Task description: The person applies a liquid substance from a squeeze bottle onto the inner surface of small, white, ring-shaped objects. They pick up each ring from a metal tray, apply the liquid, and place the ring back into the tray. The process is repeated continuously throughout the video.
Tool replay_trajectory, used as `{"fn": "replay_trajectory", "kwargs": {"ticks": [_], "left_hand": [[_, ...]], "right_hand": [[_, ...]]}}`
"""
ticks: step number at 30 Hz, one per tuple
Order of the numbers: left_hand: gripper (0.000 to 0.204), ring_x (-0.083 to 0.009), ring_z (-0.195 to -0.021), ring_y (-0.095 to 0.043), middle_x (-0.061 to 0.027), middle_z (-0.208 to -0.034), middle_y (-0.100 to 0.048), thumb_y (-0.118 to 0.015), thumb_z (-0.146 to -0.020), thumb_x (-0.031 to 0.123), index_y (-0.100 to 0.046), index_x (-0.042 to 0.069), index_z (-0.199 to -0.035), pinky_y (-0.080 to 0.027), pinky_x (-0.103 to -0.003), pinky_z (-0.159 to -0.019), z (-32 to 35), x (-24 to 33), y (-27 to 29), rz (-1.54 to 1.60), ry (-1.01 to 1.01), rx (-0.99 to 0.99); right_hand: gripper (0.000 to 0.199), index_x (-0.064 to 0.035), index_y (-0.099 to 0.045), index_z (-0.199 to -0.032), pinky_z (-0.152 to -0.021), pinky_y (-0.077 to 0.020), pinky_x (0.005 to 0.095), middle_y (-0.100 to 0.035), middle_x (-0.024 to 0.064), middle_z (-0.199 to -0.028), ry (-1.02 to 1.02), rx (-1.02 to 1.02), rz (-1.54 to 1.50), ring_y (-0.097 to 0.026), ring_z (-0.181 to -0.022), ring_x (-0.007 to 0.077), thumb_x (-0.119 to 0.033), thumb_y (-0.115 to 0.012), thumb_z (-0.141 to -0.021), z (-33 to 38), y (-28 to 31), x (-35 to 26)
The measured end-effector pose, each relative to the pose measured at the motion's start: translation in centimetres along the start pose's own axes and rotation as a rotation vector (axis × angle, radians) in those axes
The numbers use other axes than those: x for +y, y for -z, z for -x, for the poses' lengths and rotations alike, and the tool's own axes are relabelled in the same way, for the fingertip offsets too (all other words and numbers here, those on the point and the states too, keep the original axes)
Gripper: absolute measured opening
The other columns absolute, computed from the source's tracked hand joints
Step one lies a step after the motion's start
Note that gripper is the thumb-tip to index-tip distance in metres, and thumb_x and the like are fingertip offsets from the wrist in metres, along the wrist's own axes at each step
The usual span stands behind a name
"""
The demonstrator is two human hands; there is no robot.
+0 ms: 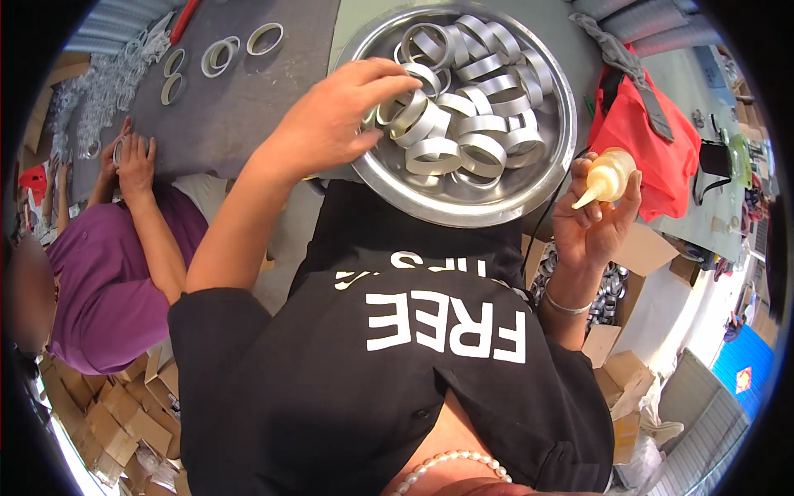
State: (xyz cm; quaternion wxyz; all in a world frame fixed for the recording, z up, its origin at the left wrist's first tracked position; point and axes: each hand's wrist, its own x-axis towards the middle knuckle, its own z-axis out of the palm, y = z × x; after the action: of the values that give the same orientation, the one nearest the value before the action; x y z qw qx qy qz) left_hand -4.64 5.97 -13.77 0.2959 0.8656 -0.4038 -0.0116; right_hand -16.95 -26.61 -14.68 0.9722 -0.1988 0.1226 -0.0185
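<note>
A round metal basin holds a heap of silver metal rings. My left hand reaches over the basin's left rim, thumb and fingers apart around the rings nearest it; I see no ring firmly gripped. To the right of the basin, my right hand is closed around a small squeeze bottle with pale yellow contents. The bottle is tilted, its narrow nozzle pointing down and to the left, apart from the rings.
Several loose rings stand on the dark table at left. A co-worker in a purple top handles something there, beside a pile of rings. A red bag lies right of the basin. Cardboard boxes crowd the floor.
</note>
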Motion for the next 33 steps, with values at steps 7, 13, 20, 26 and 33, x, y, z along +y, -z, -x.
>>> {"fn": "replay_trajectory", "kwargs": {"ticks": [7,13,20,26,33], "left_hand": [[0.065,-0.0295,-0.112,-0.059,-0.0105,-0.124,-0.057,-0.070,-0.066,-0.003,-0.057,0.012,-0.128,-0.050,-0.038,-0.096,-3.0,-0.7,-0.3,0.003,0.103,-0.173],[0.062,-0.0205,-0.109,-0.060,-0.0100,-0.116,-0.060,-0.076,-0.077,0.010,-0.050,0.003,-0.133,-0.051,-0.034,-0.093,0.0,2.7,-0.1,0.910,0.379,0.100],[0.069,-0.0297,-0.088,-0.070,-0.0225,-0.109,-0.064,-0.053,-0.097,0.050,-0.042,-0.008,-0.134,-0.062,-0.035,-0.075,3.2,7.8,-4.1,2.043,0.671,-0.162],[0.072,-0.0278,-0.083,-0.070,-0.0195,-0.107,-0.064,-0.049,-0.097,0.056,-0.044,-0.006,-0.133,-0.062,-0.035,-0.070,3.1,9.0,-4.2,2.011,0.720,-0.285],[0.067,-0.0201,-0.102,-0.062,-0.0113,-0.111,-0.056,-0.068,-0.090,0.042,-0.042,-0.001,-0.134,-0.062,-0.040,-0.074,2.6,10.1,-3.2,1.689,0.656,-0.112]], "right_hand": [[0.061,0.0078,-0.054,-0.119,-0.043,-0.0419,0.0183,-0.068,0.0241,-0.102,0.062,-0.014,-0.005,-0.053,-0.051,0.0080,-0.048,-0.058,-0.094,0.7,-0.2,-0.3],[0.068,0.0041,-0.047,-0.124,-0.046,-0.0478,0.0208,-0.062,0.0217,-0.107,0.426,-0.052,0.267,-0.060,-0.066,0.0139,-0.055,-0.057,-0.091,1.6,-1.5,1.3],[0.084,0.0010,-0.043,-0.127,-0.074,-0.0589,0.0331,-0.060,0.0195,-0.108,1.038,-0.355,1.050,-0.064,-0.099,0.0275,-0.061,-0.071,-0.077,2.2,-1.7,3.1],[0.081,-0.0011,-0.044,-0.127,-0.075,-0.0586,0.0324,-0.063,0.0225,-0.112,0.909,-0.550,1.260,-0.066,-0.096,0.0276,-0.039,-0.087,-0.071,3.8,-3.5,2.5],[0.074,0.0004,-0.048,-0.116,-0.073,-0.0582,0.0318,-0.067,0.0221,-0.104,0.964,-0.488,1.342,-0.068,-0.092,0.0266,-0.042,-0.088,-0.070,4.1,-3.1,2.3]]}}
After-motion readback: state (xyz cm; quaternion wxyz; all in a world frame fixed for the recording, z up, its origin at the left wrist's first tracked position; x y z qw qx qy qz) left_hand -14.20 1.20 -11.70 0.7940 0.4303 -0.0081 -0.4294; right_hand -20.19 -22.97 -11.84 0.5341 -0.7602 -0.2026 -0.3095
